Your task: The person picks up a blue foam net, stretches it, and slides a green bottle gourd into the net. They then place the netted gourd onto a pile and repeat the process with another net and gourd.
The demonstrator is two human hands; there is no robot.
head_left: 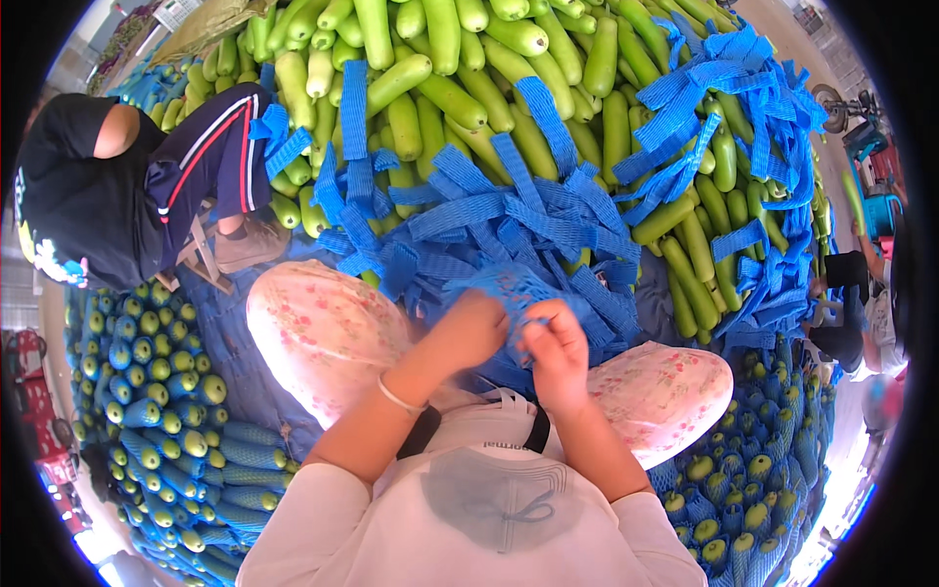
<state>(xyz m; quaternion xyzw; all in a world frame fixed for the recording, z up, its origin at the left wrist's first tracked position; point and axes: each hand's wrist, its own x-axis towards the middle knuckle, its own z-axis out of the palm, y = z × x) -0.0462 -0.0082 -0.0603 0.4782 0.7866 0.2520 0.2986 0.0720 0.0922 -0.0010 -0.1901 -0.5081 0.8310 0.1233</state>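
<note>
In front of my lap, both hands are closed on one blue foam net sleeve point(502, 282), slightly blurred. My left hand point(474, 328) grips its left side, the fingertips partly hidden behind the mesh. My right hand point(556, 354) pinches its right edge between thumb and fingers. Just beyond my hands lies a heap of flat blue net sleeves point(548, 230). It rests against a big pile of long green gourds point(430, 93), all bare of netting where they show. No gourd is in either hand.
Netted gourds are stacked at my left point(166, 391) and right point(743, 479). More loose sleeves point(743, 88) drape over the pile at the right. A person in dark clothes point(98, 186) sits on a low stool at the left. Others point(861, 303) are at the far right.
</note>
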